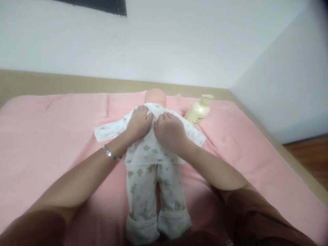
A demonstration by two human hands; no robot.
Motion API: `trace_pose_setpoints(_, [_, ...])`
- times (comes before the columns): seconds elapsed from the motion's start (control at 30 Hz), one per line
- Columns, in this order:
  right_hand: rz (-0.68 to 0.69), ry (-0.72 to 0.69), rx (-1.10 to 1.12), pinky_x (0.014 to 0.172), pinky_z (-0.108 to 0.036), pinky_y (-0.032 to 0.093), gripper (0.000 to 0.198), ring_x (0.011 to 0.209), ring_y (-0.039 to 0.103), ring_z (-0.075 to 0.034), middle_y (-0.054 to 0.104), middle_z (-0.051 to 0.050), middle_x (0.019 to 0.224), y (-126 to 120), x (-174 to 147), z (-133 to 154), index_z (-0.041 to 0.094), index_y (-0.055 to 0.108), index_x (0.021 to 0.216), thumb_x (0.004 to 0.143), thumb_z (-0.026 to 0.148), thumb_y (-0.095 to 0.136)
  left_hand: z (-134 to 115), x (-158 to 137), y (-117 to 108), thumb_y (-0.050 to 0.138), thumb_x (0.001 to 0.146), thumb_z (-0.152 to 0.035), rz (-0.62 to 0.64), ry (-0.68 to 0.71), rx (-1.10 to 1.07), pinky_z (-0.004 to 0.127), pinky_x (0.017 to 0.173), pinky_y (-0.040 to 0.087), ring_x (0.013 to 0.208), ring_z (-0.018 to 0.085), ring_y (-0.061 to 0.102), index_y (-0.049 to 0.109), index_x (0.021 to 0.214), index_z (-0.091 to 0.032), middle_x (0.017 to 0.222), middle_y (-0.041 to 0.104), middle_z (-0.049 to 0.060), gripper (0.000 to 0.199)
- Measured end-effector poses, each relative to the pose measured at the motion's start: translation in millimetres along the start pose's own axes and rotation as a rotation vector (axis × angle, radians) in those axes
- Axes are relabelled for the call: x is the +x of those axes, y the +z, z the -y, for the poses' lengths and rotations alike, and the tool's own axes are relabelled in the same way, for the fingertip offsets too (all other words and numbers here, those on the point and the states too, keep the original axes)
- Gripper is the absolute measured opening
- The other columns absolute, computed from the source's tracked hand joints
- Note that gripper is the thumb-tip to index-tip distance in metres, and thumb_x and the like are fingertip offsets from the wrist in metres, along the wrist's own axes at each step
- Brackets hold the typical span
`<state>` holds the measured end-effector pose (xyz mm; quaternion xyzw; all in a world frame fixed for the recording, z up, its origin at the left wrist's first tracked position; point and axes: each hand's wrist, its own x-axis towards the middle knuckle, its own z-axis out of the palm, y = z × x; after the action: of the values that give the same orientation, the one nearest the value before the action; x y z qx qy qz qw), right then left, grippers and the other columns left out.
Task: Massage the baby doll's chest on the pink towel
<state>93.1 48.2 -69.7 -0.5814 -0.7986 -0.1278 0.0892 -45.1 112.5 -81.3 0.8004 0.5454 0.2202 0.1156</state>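
Observation:
A baby doll (155, 95) lies on its back in the middle of the bed, only the rounded top of its head showing beyond the collar. It wears a white baby shirt (150, 150) with small green and grey prints, sleeves spread to both sides, and matching trousers (143, 191) with turned-up cuffs. My left hand (139, 122), below a silver bangle, is on the chest near the neckline, its fingers and thumb about the shirt cloth. Beside it, my right hand (170, 131) has its fingers curled into the shirt front. The fingertips are partly hidden.
A pink sheet (51, 136) covers the bed and has folds around the doll. A pale yellow pump bottle (198, 111) leans or lies by the right sleeve. White walls stand behind and at the right; a wooden floor (310, 160) shows at far right.

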Motion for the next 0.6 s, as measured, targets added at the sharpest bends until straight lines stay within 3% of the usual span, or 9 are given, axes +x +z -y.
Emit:
trace_pose_setpoints(0.17, [0.059, 0.051, 0.127, 0.088, -0.04, 0.047, 0.04, 0.1, 0.061, -0.029, 0.069, -0.015, 0.097, 8.6, 21.6, -25.6, 0.014, 0.067, 0.095, 0.103, 0.027, 0.03, -18.1, -27.0, 7.5, 0.03, 0.094, -0.021, -0.061, 0.173, 0.134, 0.055, 0.113, 0.04, 0.125, 0.036, 0.055, 0.064, 0.106, -0.005, 0.12, 0.064, 0.025, 0.039])
trace_pose_setpoints(0.27, [0.097, 0.132, 0.169, 0.089, -0.038, 0.047, 0.041, 0.101, 0.062, -0.028, 0.069, -0.018, 0.105, 12.8, 29.9, -34.5, 0.01, 0.065, 0.101, 0.104, 0.028, 0.028, -29.8, -38.1, 9.7, 0.034, 0.093, -0.019, -0.093, 0.142, 0.073, 0.052, 0.121, 0.035, 0.138, 0.034, 0.046, 0.059, 0.122, 0.0, 0.138, 0.057, 0.025, 0.043])
trace_pose_setpoints(0.33, [0.087, 0.076, 0.133, 0.09, -0.039, 0.046, 0.039, 0.103, 0.062, -0.029, 0.069, -0.018, 0.105, 12.7, 28.3, -34.2, 0.011, 0.065, 0.101, 0.103, 0.024, 0.028, -30.6, -36.3, 9.6, 0.034, 0.093, -0.02, -0.085, 0.105, 0.005, 0.05, 0.123, 0.033, 0.142, 0.032, 0.043, 0.059, 0.124, -0.003, 0.143, 0.055, 0.021, 0.043])
trace_pose_setpoints(0.43, [0.061, -0.036, 0.068, 0.088, -0.04, 0.046, 0.035, 0.098, 0.063, -0.029, 0.069, -0.017, 0.097, 7.8, 17.8, -27.0, 0.014, 0.065, 0.092, 0.1, 0.019, 0.032, -22.9, -23.6, 6.5, 0.032, 0.095, -0.025, -0.039, 0.048, -0.07, 0.05, 0.12, 0.036, 0.137, 0.031, 0.047, 0.062, 0.116, -0.008, 0.138, 0.059, 0.019, 0.04])
trace_pose_setpoints(0.6, [-0.032, 0.023, 0.1, 0.074, -0.038, 0.049, 0.042, 0.076, 0.061, -0.025, 0.065, -0.012, 0.075, -1.8, 2.1, -11.2, 0.018, 0.062, 0.074, 0.101, 0.03, 0.033, -7.9, -6.8, 6.2, 0.034, 0.091, -0.025, -0.041, 0.006, -0.074, 0.051, 0.109, 0.043, 0.118, 0.032, 0.057, 0.062, 0.102, -0.014, 0.118, 0.066, 0.018, 0.033])
